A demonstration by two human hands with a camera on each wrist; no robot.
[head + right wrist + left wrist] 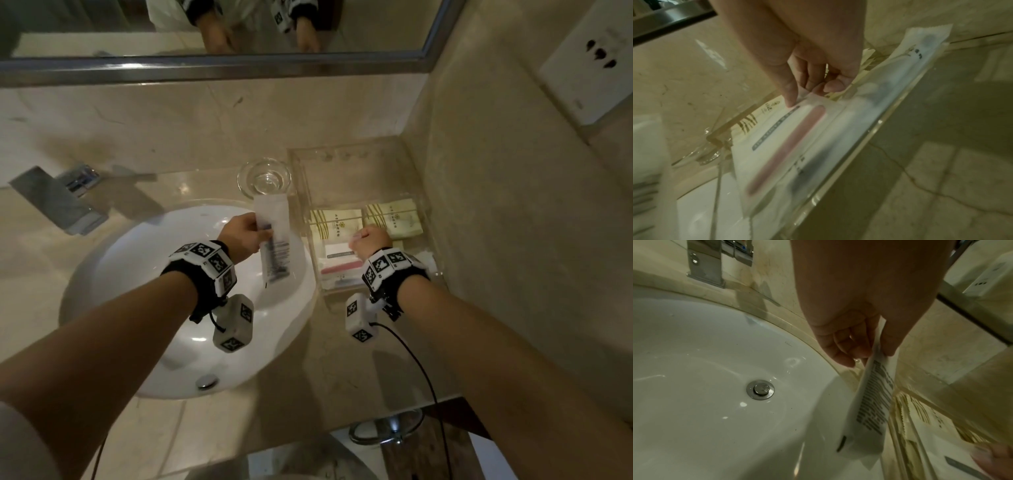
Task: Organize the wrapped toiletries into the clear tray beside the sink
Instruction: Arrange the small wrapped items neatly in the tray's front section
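Observation:
The clear tray (423, 202) stands right of the sink, in the counter's corner. Two cream sachets (337, 224) lie in its far part. My left hand (245, 234) holds a long white packet with dark print (275, 246) above the sink's right rim; thumb and fingers pinch its upper part (877, 352). My right hand (368, 240) is inside the tray, pinching the end of a white packet with a pink stick inside (786, 146). Beside it, against the tray's near wall, lies another wrapped packet (875, 116).
A white oval sink (144, 274) with a chrome drain (206, 381) fills the left. The faucet (58, 202) is at the far left. A small glass dish (264, 178) stands behind the tray's left side. Mirror frame (219, 66) and walls close in behind and right.

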